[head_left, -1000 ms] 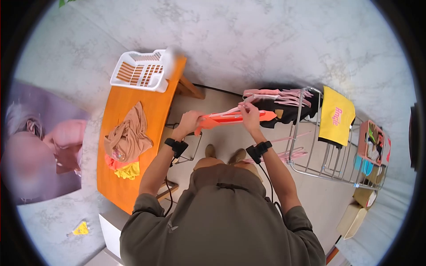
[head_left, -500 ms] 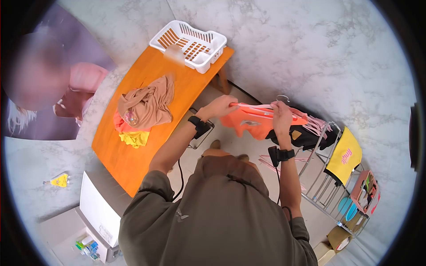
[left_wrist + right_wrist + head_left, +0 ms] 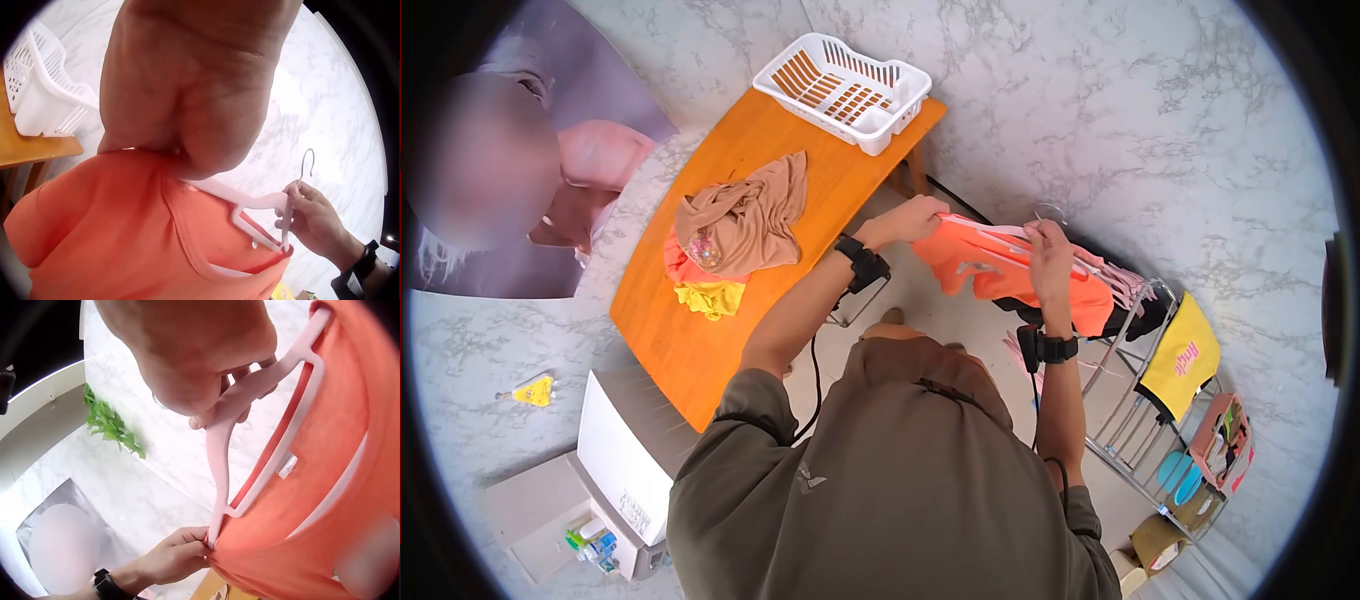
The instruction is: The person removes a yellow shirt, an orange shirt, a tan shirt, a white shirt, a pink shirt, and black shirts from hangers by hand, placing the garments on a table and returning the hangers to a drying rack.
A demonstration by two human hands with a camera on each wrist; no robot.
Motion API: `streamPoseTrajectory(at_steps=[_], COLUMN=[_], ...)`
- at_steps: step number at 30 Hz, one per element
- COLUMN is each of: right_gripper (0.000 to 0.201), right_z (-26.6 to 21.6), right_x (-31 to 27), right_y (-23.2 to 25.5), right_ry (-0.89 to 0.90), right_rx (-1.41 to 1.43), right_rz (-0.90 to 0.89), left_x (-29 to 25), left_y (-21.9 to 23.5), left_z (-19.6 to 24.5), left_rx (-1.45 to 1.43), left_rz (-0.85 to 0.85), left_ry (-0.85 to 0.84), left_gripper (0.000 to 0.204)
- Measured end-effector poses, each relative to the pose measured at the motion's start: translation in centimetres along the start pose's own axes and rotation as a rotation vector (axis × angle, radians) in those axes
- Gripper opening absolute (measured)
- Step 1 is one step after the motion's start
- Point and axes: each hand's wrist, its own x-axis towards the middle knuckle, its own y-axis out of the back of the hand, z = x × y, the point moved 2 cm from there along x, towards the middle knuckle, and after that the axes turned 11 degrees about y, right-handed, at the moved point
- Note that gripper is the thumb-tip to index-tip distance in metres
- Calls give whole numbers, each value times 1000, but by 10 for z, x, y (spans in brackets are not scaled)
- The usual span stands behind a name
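One orange shirt hangs on one pink hanger, held in the air between the orange table and the metal drying rack, in front of the person's chest. Two hands work it: the left hand pinches the shirt's shoulder together with the end of the hanger arm, fingers curled over the fabric, while the right hand pinches the hanger at its neck, just below the single wire hook. In the left wrist view the shirt's neckline lies open around the hanger's shoulder bar, and a small white label shows inside the collar in the right wrist view. On the table lies one heap of clothes near its left edge: one tan garment on top, one coral piece and one yellow piece peeking out beneath. One white plastic basket stands at the table's far corner, overhanging it slightly. On the rack hang one black garment and one yellow shirt, with several more pink hangers bunched along its top rail, too tangled to count.
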Motion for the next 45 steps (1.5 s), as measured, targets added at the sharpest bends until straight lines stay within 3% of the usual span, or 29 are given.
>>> streamPoseTrajectory(at_steps=[1, 5, 7, 11, 13, 17, 20, 23, 26, 28, 30, 32, 34, 37, 38, 40, 44, 45], right_gripper=[9, 9, 9, 9, 8, 8, 8, 14, 12, 13, 13, 17, 18, 16, 16, 12, 14, 20], right_z=[-4, -18, -20, -22, -21, -13, -15, -6, -1, 8, 14, 14, 19, 25, 27, 33, 36, 37], right_x=[1, 5, 5, 4, 1, -3, -2, -3, -7, -10, -8, -1, 2, 1, 1, -2, -2, -3], right_y=[-1, -1, -1, 4, 6, 4, 3, -2, -1, 6, 18, 40, 48, 57, 60, 69, 90, 97], right_ry=[14, 125, 96, 14, -6, -55, -85, 22, -21, -125, -228, -226, -183, -221, -222, -136, -141, -106], right_rx=[-42, -152, -125, -144, -136, -45, 21, 88, 125, 244, 361, 497, 631, 855, 852, 896, 812, 865], right_rz=[-11, -46, -71, -90, -89, -77, -70, -20, -20, -12, 1, 224, 286, 529, 527, 747, 932, 962], left_x=[0, 0, -2, -4, -6, -4, -4, -11, -18, -23, -25, -28, -30, -31, -31, -30, -29, -32], left_y=[0, 1, 5, 14, 15, 25, 33, 38, 36, 30, 27, 18, 12, 13, 13, 14, 11, 12], left_z=[-2, -6, -13, -28, -32, -44, -56, -52, -46, -47, -55, -67, -68, -53, -49, -46, -36, -31], left_rx=[32, 180, 83, 98, 23, 53, 80, 7, 7, -423, -431, -443, -468, -436, -439, -375, -317, -215], left_rz=[-21, 96, 237, 290, 189, 233, 146, 21, -26, -128, -139, -155, -161, -142, -143, -176, -191, -130], left_ry=[62, -9, 138, 118, 139, 82, 93, 166, 209, 319, 339, 360, 363, 399, 399, 397, 380, 422], left_gripper=[16, 15, 14, 14, 16, 18, 19, 14, 16, 19, 20, 22, 21, 22, 22, 21, 24, 25])
